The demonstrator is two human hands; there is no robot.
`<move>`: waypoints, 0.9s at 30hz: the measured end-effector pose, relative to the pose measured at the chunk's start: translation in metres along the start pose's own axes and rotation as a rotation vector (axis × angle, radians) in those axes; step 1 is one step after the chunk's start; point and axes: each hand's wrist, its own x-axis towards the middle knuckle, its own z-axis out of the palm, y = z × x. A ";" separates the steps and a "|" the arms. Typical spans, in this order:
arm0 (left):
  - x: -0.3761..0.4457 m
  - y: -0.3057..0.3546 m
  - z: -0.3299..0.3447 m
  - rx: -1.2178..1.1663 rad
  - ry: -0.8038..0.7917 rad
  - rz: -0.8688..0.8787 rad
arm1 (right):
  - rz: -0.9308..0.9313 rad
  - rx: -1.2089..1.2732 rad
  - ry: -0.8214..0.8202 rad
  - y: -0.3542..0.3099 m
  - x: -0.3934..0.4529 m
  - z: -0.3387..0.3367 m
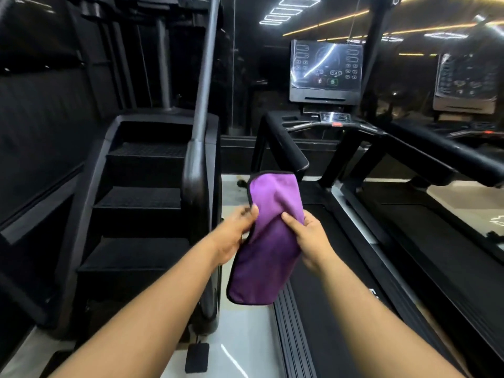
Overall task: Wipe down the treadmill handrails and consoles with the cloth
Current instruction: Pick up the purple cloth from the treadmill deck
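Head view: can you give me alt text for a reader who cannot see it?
Both hands hold a folded purple cloth in the air, the left hand pinching its left edge and the right hand gripping its right side. Ahead stands a black treadmill with its near handrail and console untouched; a black stair climber stands to the left.

Purple cloth (268,236), black-edged, folded, hanging upright, pinched at mid-height. Treadmill handrails (286,148) black, padded. Console (326,69) dark, glossy, upright beyond handrails.
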 end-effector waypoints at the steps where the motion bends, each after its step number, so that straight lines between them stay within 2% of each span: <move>1: -0.005 -0.019 -0.002 0.064 -0.063 -0.076 | 0.019 0.041 0.023 -0.002 0.004 0.003; 3: -0.007 -0.047 -0.004 0.181 -0.087 -0.114 | 0.130 0.020 0.043 -0.001 0.011 0.001; 6: 0.009 -0.063 -0.009 0.193 0.138 -0.057 | 0.415 -0.226 -0.115 0.010 0.008 -0.013; 8: 0.018 -0.066 -0.018 0.227 0.224 -0.109 | 0.533 -0.231 -0.118 0.022 0.000 -0.023; 12: 0.033 -0.068 -0.044 0.243 0.264 -0.278 | 0.370 -0.148 0.110 0.037 -0.001 -0.031; 14: 0.041 -0.066 -0.049 0.211 0.248 -0.288 | 0.297 -0.087 0.122 0.039 0.005 -0.033; 16: 0.054 -0.065 -0.049 0.259 0.185 -0.240 | 0.225 -0.134 0.087 0.040 0.013 -0.037; 17: 0.061 -0.062 -0.047 0.359 0.121 -0.200 | 0.177 -0.210 0.080 0.038 0.020 -0.041; 19: 0.073 -0.056 -0.042 0.703 0.078 -0.086 | 0.068 -0.429 0.096 0.033 0.032 -0.045; 21: 0.094 -0.049 -0.038 1.025 0.119 0.053 | -0.026 -0.593 0.166 0.027 0.051 -0.048; 23: 0.117 -0.041 -0.031 1.243 0.154 0.124 | -0.104 -0.663 0.233 0.022 0.073 -0.053; 25: 0.146 -0.036 -0.025 1.320 0.164 0.182 | -0.159 -0.696 0.304 0.020 0.100 -0.060; 27: 0.185 -0.036 -0.023 1.242 0.145 0.205 | -0.219 -0.728 0.383 0.021 0.135 -0.070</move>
